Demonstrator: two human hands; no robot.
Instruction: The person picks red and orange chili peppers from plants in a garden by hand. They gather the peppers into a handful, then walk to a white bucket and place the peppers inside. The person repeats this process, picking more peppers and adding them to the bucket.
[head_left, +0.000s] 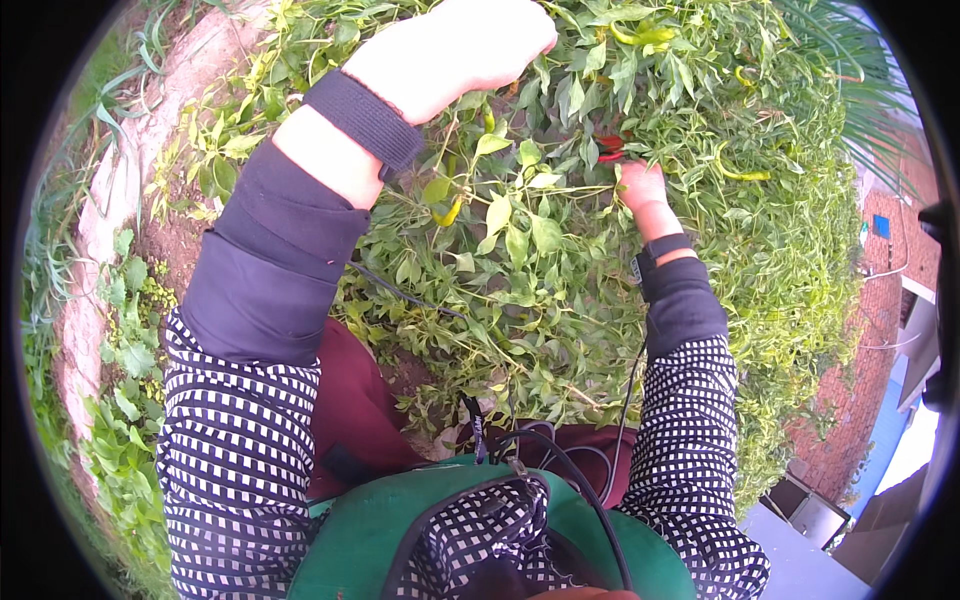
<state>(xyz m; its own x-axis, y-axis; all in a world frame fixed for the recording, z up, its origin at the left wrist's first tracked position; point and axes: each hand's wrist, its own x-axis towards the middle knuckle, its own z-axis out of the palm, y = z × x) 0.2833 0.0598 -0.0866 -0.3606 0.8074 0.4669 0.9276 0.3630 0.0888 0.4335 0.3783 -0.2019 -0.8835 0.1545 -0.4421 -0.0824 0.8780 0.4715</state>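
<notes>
My left hand (480, 45) reaches forward over the pepper plants (517, 285) at the top of the view. It is strongly overexposed, and its fingertips are not clear. My right hand (643, 187) is in among the leaves, where foliage covers its fingers. Just beyond it show red, elongated shapes (611, 148), perhaps ripe peppers; whether the hand touches them I cannot tell. A light green pepper (645, 35) hangs right of my left hand. Another, yellow-green pepper (448, 214) hangs between my arms, and a curved one (742, 174) lies right of my right hand.
Dark cables (405, 289) run from my wrist straps down towards my body. A pale earth strip (97, 247) borders the bed at left. Long-leaved green plants (847, 75) stand at the upper right, with a brick surface (847, 405) beyond the bed.
</notes>
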